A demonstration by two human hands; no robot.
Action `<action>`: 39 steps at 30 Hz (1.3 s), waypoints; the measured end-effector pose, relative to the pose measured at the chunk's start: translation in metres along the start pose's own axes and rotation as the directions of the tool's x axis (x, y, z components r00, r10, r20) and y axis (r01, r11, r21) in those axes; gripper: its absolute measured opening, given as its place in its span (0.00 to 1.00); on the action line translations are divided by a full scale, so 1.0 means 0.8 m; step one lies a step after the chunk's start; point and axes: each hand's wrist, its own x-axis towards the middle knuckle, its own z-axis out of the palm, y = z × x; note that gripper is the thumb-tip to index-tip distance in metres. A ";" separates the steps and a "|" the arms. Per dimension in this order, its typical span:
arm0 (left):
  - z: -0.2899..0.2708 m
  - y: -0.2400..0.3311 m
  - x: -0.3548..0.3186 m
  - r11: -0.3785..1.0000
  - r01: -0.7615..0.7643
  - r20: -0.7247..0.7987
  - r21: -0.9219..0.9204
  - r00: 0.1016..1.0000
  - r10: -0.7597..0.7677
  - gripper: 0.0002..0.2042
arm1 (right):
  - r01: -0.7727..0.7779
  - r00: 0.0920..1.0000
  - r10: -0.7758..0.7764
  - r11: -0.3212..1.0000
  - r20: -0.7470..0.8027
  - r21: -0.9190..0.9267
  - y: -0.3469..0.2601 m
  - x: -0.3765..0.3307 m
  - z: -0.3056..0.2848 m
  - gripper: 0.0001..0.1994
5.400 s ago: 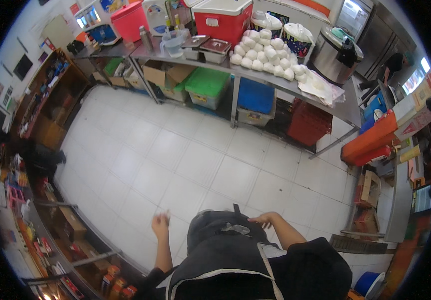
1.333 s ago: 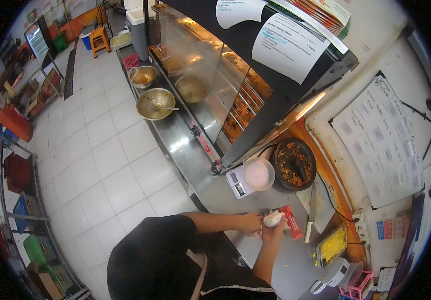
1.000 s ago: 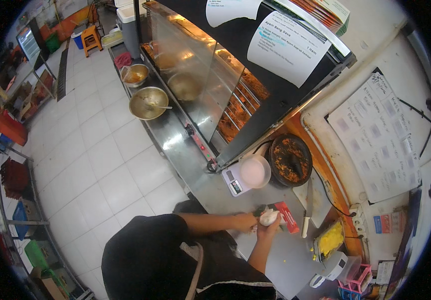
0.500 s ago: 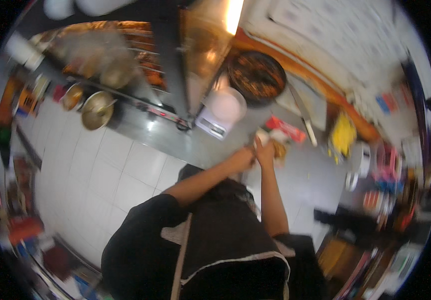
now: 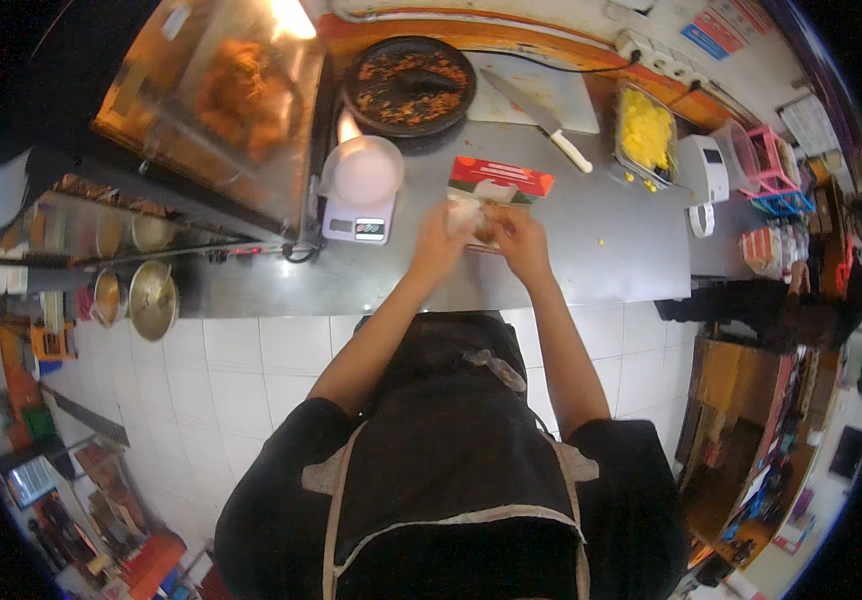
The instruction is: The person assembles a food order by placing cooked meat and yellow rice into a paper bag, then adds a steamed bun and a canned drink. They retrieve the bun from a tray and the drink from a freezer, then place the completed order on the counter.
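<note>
On the steel counter just ahead of me lies a red, green and white printed paper (image 5: 521,177). Both hands meet at its near edge, over a small brown and whitish item (image 5: 481,226) that looks like food, perhaps in clear wrapping; its kind is unclear. My left hand (image 5: 437,245) touches its left side, with the fingers smeared by motion. My right hand (image 5: 523,242) pinches at its right side, fingertips pressed together. Left of the paper, a pale round bowl (image 5: 363,170) rests on a kitchen scale (image 5: 356,222).
A black stone mortar (image 5: 409,85) with red-brown residue stands behind the scale. A knife (image 5: 541,120) lies partly on a white cutting board (image 5: 576,100). Further right is a tray of yellow pieces (image 5: 646,128). A lit glass food cabinet (image 5: 221,110) borders the left, and steel bowls (image 5: 154,300) stand beyond.
My view has turned and levelled toward the counter. My hands, close together before, are now apart on either side of the small item, at the near edge of the printed paper.
</note>
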 end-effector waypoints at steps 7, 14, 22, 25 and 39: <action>0.015 -0.048 0.003 0.957 0.179 0.127 0.229 0.969 -0.212 0.28 | 0.292 0.849 -0.321 0.947 -0.419 -0.135 0.032 0.011 -0.052 0.15; 0.100 -0.015 0.008 0.962 0.149 0.116 0.231 0.977 -0.180 0.25 | -0.075 0.793 -0.096 0.965 -0.602 -0.253 0.217 -0.020 -0.224 0.17; 0.247 0.079 -0.004 0.919 0.202 -0.161 0.338 0.975 -0.155 0.24 | -0.227 0.966 0.239 0.582 -0.102 -0.781 0.415 0.118 -0.402 0.19; 0.277 0.133 -0.014 0.920 0.029 -0.232 0.390 0.970 0.068 0.22 | -0.032 0.972 0.204 0.597 0.114 -0.801 0.436 0.142 -0.428 0.19; 0.591 0.131 0.164 0.990 0.089 -0.048 0.114 0.995 -0.084 0.37 | -0.038 0.958 0.244 0.623 0.149 -0.782 0.470 0.174 -0.422 0.29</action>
